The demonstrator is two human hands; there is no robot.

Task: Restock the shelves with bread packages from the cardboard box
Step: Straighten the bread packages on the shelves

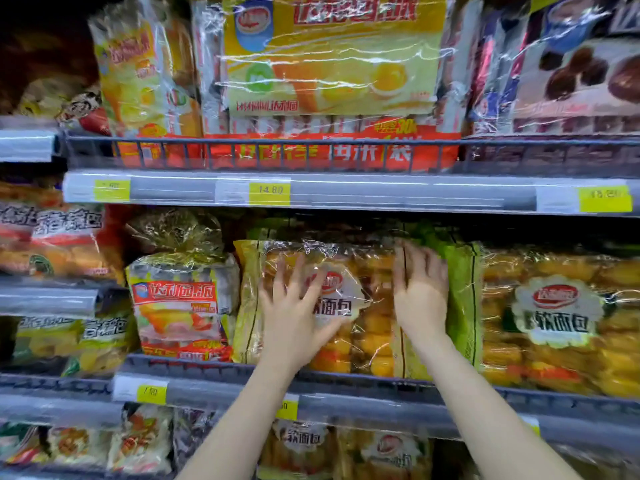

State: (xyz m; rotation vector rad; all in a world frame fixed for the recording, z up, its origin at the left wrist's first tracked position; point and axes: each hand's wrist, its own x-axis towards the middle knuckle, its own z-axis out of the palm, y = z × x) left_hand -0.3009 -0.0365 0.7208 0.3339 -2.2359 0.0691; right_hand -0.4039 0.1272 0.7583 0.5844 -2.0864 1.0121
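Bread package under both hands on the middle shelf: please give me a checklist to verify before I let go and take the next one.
1. Left hand flat on the bread package: ok.
2. Right hand on its right side: ok.
3. Package upright, label facing out: ok.
4. Bottom edge behind the shelf rail: ok.
5. Pushed fully back: cannot tell, depth is hidden.
6. Neighbours, the red-label pack and the green-edged pack, not crushed: cannot tell, the picture is blurred.

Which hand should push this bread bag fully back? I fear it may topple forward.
Left hand, probably: its palm lies flat on the middle of the bread bag, while the right hand rests at its edge.
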